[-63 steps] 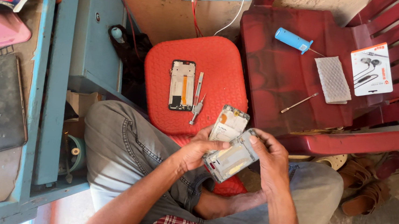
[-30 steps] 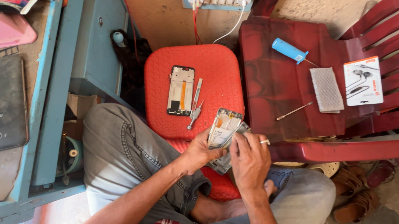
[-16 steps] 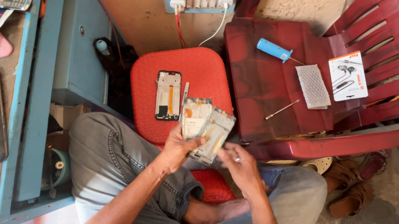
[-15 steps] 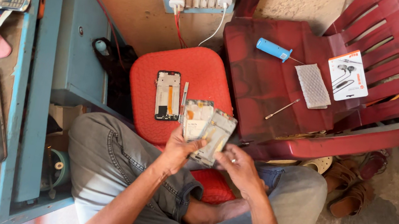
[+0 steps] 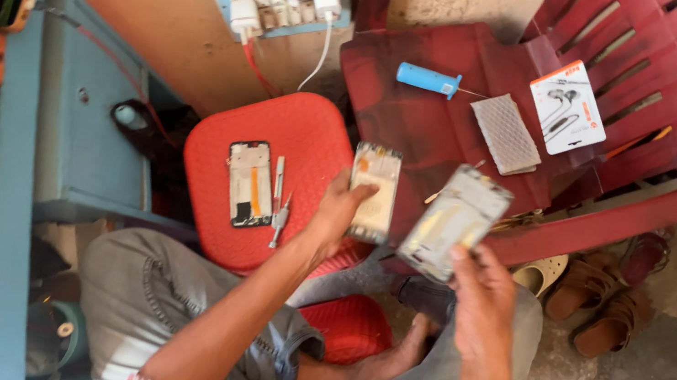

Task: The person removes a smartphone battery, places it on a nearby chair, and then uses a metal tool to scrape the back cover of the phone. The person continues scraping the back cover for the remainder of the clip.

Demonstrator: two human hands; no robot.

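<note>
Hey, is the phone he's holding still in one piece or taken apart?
Taken apart: the left hand holds one phone panel, the right hand a separate frame, with a gap between.

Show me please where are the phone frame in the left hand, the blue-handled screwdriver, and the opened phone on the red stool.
phone frame (image 5: 374,191), head view, middle of its pale back.
blue-handled screwdriver (image 5: 428,80), head view, middle of the blue handle.
opened phone (image 5: 250,184), head view, centre of its exposed inside.
</note>
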